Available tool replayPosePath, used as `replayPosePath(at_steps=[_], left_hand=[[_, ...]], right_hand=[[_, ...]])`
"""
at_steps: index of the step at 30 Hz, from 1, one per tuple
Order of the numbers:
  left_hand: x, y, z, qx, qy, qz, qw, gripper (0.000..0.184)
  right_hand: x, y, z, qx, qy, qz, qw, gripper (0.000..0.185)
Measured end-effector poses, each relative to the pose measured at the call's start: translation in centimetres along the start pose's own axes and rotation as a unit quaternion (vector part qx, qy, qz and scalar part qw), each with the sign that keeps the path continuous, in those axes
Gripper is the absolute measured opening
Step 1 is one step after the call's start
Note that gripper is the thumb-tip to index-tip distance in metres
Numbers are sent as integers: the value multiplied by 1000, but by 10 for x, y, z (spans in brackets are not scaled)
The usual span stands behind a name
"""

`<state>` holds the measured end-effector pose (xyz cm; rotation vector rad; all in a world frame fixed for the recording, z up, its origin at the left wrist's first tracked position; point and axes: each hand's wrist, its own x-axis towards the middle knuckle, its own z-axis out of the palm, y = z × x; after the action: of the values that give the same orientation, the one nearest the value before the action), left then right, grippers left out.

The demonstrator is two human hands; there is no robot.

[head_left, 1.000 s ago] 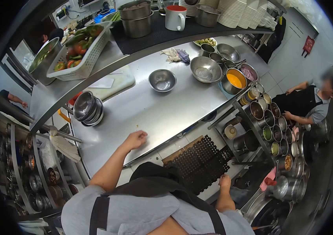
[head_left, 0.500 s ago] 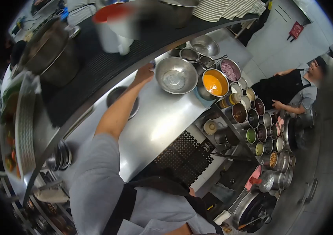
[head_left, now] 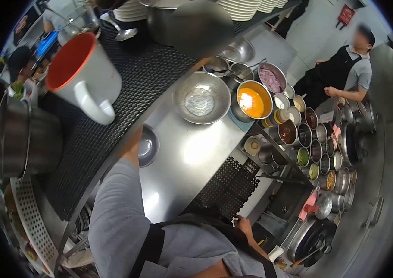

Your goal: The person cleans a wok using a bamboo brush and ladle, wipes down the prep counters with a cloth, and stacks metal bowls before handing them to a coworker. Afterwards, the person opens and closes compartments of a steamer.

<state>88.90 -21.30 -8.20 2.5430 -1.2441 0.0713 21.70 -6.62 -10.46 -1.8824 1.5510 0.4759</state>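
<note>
My left forearm reaches beneath the black-matted shelf (head_left: 145,76). Only a sliver of skin, seemingly my left hand (head_left: 199,65), shows at the shelf's edge above the large steel bowl (head_left: 202,97); its fingers are hidden. A smaller steel bowl (head_left: 147,145) lies on the counter beside that forearm. Low by my waist, my right hand (head_left: 243,225) is closed, with a small pale bit at its fingertips that I cannot make out. Right of the large bowl stands a pot of orange liquid (head_left: 255,100), and behind it a pot of sliced purple onion (head_left: 271,78).
On the shelf are a white mug (head_left: 90,76) with a red inside, a spoon (head_left: 123,33) and stacked plates. Several sauce containers line the rack at right. A co-worker (head_left: 333,74) stands beyond them. A pan (head_left: 317,241) sits at lower right.
The view has moved closer to the shelf, so the mug looks larger. My left hand has gone further beneath the shelf and is now mostly hidden. My right hand has come into fuller view.
</note>
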Motion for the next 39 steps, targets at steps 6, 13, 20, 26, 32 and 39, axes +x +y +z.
replayPosePath(at_steps=[6,13,20,26,32,39], left_hand=[[-54,-44,-76,4,82,-53,995,30],[-161,-94,-177,64,204,-142,966,30],[-270,-97,-252,151,301,-204,919,30],[-370,-47,-301,-24,256,-203,945,31],[-415,22,-345,-45,99,-250,962,22],[-441,53,-390,-63,90,-132,985,20]], right_hand=[[57,-35,-46,42,66,-102,992,18],[79,-34,-63,-37,17,-209,977,19],[116,-16,-100,-121,-25,-251,960,17],[153,-50,-106,-164,-55,-401,899,20],[75,-194,-108,-55,-134,-578,803,23],[-67,-341,-96,84,-123,-717,681,35]])
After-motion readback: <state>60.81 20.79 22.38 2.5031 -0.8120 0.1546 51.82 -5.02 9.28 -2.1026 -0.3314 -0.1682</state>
